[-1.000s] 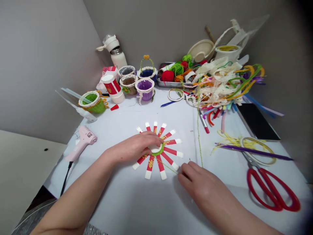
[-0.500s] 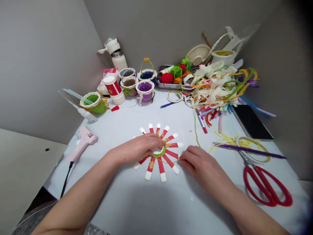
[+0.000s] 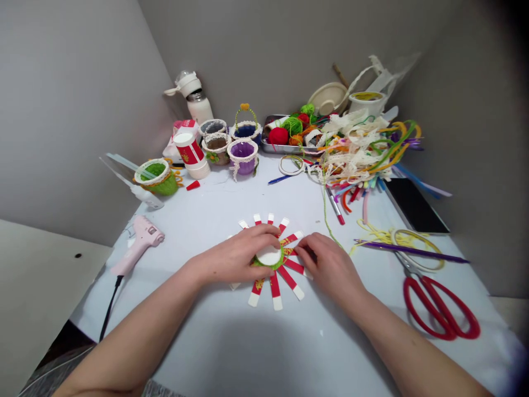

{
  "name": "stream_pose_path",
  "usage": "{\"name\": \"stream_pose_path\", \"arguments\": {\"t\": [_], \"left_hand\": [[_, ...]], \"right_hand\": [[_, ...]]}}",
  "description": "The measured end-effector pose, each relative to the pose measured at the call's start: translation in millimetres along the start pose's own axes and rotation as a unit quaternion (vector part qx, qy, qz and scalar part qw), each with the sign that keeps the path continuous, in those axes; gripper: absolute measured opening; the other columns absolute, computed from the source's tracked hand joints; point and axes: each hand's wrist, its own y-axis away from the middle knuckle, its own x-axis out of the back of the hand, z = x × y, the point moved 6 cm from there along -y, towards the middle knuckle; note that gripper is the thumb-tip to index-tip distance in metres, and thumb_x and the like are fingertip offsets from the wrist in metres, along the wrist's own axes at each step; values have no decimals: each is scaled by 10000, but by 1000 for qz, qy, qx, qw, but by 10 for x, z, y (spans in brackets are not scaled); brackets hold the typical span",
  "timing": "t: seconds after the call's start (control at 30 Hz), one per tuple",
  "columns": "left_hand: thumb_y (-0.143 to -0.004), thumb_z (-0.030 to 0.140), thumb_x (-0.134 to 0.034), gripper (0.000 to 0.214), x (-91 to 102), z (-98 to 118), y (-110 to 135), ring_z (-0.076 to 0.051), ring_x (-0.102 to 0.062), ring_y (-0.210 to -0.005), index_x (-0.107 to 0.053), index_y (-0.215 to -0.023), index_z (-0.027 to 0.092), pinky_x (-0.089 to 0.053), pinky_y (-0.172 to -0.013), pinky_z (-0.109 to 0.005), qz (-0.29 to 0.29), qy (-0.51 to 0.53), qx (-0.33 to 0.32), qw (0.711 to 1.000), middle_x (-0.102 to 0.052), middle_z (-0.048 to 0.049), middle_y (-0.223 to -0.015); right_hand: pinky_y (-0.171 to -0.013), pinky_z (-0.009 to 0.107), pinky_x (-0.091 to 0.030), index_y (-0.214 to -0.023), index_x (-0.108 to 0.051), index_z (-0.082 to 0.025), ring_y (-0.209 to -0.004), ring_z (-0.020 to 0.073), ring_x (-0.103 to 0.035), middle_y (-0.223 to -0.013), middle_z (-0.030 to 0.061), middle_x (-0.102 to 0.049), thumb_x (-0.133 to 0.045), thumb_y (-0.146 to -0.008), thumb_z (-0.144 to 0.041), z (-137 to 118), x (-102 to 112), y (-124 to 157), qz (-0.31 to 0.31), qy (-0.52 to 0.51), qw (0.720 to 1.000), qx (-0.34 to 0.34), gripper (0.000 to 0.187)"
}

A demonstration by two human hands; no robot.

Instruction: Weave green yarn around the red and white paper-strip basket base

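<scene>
A paper cup cut into splayed red-and-white strips (image 3: 296,290) lies flat on the white table, its round base in the middle. Green yarn (image 3: 282,261) rings that base between the strips. My left hand (image 3: 248,251) holds the cup from the left, thumb on the near side of the base and fingers curled over the far side. At the right-hand strips, my right hand (image 3: 324,256) is closed in a pinch on the green yarn, the pinched bit itself mostly hidden. A loose length of this yarn (image 3: 326,218) trails back to the pile behind.
At right lie red-handled scissors (image 3: 442,309), a purple pen (image 3: 413,249) and a phone (image 3: 415,205). Lace and pipe cleaners (image 3: 363,149) heap up behind, beside a tray of yarn balls (image 3: 279,148). Small decorated baskets (image 3: 243,157) stand at back, a pink glue gun (image 3: 138,245) at left.
My right hand has moved left and in, from beyond the strip tips to over the right-hand strips. My left fingers have spread wider round the base, showing more of its white disc.
</scene>
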Motion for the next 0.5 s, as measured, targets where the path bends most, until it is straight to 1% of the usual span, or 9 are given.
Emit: {"name": "stream_pose_path", "arguments": {"t": [0.1,0.2,0.27,0.37,0.43,0.5], "left_hand": [[-901,291,-821,407,-36,-42,-30,-315,-557,-1263,-600,-1230,199,-496,-1084,-471,28,-38,27,999,-606,-134,-1301],[-910,301,-824,376,-89,-85,-49,-315,-564,-1187,-607,-1198,194,-497,-1043,-472,20,-72,41,996,-639,-113,-1206],[-933,261,-797,338,-98,-107,-48,-310,-572,-1181,-603,-1201,195,-488,-1039,-465,8,-71,40,997,-659,-107,-1210],[-976,153,-702,304,-57,-148,-23,-296,-579,-1227,-591,-1255,204,-462,-1076,-462,2,-53,34,998,-670,-103,-1277],[-980,75,-633,332,-22,-179,1,-281,-575,-1267,-592,-1275,221,-442,-1108,-458,-4,-41,31,999,-671,-89,-1316],[-962,16,-588,375,6,-205,23,-267,-573,-1285,-606,-1266,235,-428,-1129,-453,-15,-37,28,999,-674,-70,-1332]], "right_hand": [[-715,325,-429,-858,-622,-214,-799,214,-603,-828,32,-645,-566,-1033,-249,4,4,-2,-1,-2,1000,-2,187],[-726,328,-447,-868,-634,-208,-810,216,-609,-837,34,-642,-578,-1031,-229,24,6,2,-1,-14,1000,3,174],[-751,333,-470,-890,-659,-201,-839,219,-622,-871,40,-648,-592,-1023,-200,34,16,7,1,-26,1000,15,148],[-794,331,-504,-939,-702,-200,-893,217,-640,-937,53,-660,-595,-1014,-145,8,66,25,9,-51,997,51,142],[-804,324,-517,-988,-717,-204,-907,211,-645,-965,58,-668,-573,-1020,-114,-47,125,52,14,-65,995,80,173],[-803,317,-524,-1033,-714,-204,-916,205,-647,-985,60,-676,-547,-1023,-84,-128,177,97,2,-70,992,106,206]]}}
